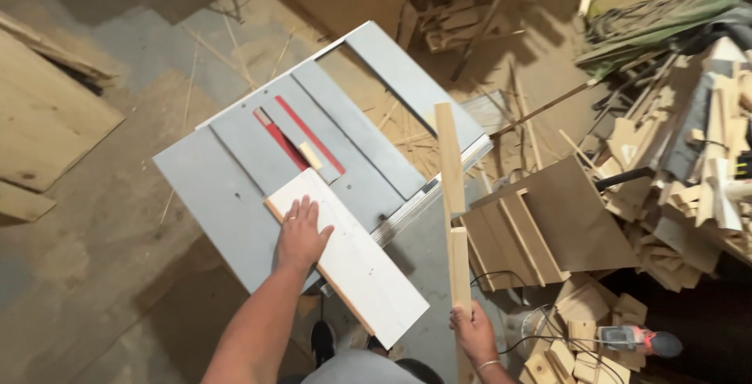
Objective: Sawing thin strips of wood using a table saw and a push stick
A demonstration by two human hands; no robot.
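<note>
My left hand (301, 235) lies flat, fingers together, on a white-faced board (356, 262) resting on the grey table saw top (227, 180). The board runs diagonally and overhangs the saw's near edge. A small wood offcut (310, 156) sits by the red blade insert (301, 139), just beyond the board. My right hand (472, 329) grips the lower end of long thin wood strips (453, 196), held upright to the right of the saw. The strips reach up past the saw's fence rail (423, 192).
A stack of brown panels (548, 227) leans right of the saw. Scrap wood pieces pile up at far right (689, 172). A power tool (638, 341) lies at lower right with a cord. Plywood sheets (39, 117) lie on the floor at left. My shoe (322, 342) shows below.
</note>
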